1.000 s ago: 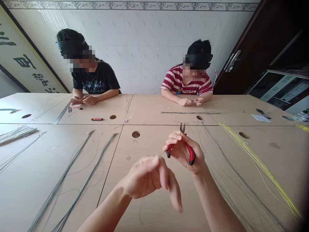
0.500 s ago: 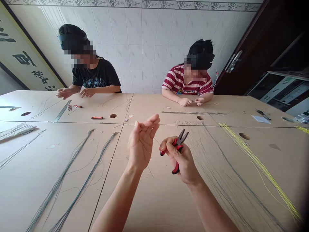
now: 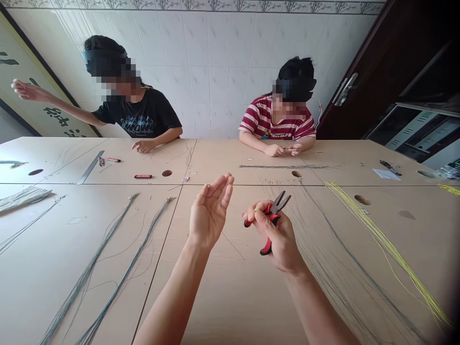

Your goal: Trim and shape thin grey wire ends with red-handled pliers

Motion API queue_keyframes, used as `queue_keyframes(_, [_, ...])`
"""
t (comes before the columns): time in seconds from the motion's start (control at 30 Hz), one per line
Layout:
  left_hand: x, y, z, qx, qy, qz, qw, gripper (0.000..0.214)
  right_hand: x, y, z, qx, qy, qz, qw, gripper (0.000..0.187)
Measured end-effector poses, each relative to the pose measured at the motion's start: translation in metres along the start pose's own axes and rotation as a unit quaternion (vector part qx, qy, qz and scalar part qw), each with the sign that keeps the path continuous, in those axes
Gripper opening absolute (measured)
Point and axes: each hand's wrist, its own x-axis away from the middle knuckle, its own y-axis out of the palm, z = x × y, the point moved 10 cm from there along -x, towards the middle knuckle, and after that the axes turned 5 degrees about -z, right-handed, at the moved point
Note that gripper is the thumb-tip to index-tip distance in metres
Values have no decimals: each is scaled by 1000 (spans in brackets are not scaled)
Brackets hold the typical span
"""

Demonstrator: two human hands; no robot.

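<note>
Above the tabletop [image 3: 224, 306]: right hand [image 3: 282, 237], fingers curled around pliers [image 3: 276, 208]; left hand [image 3: 208, 216] at pliers' 9 o'clock, fingers extended, visibly unladen

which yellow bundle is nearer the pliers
The long, slanting yellow bundle; the other yellow bundle, farther from the pliers, shows only partly, at the right edge.

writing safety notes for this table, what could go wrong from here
The right hand holds red-handled pliers with the jaws apart, so they might nip skin if squeezed carelessly. The grey-green bundle of strands nearest the left forearm lies loose, so a sweep of that arm could tangle it.
</note>
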Motion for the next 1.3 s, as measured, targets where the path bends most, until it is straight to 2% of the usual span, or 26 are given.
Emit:
queue_keyframes(0.17, [0, 4, 5, -16, 19, -25, 999, 43, 0, 1, 0, -1, -5, -2, 1000, 13])
queue_keyframes(0.3, [5, 12, 4, -125, 59, -48, 989, 42, 0, 1, -1, 21, 1, 0, 1000, 15])
queue_keyframes(0.4, [13, 27, -3, -273, 79, -85, 955, 40, -1, 1, -5, 55, -8, -3, 998, 15])
queue_keyframes(0.5, [21, 42, -10, -416, 107, -121, 895, 40, -2, -6, -12, 95, -30, 16, 995, 13])
queue_keyframes(0.57, [23, 47, -11, -454, 124, -134, 872, 37, -3, -13, -15, 112, -43, 40, 992, 11])
queue_keyframes(0.67, [25, 48, -10, -472, 134, -128, 862, 34, -3, -21, -18, 133, -51, 73, 987, 11])
queue_keyframes(0.77, [28, 48, -7, -479, 134, -108, 861, 30, -2, -22, -21, 162, -63, 91, 981, 14])
queue_keyframes(0.9, [32, 43, -3, -452, 129, -69, 880, 27, 0, -15, -29, 211, -81, 95, 970, 17])
queue_keyframes(1.1, [31, 38, -6, -380, 92, -52, 919, 15, 5, -11, -34, 256, -95, 110, 956, 13])
queue_keyframes(1.3, [30, 37, -11, -358, 55, -48, 931, 11, 9, -11, -35, 288, -112, 125, 943, 7])
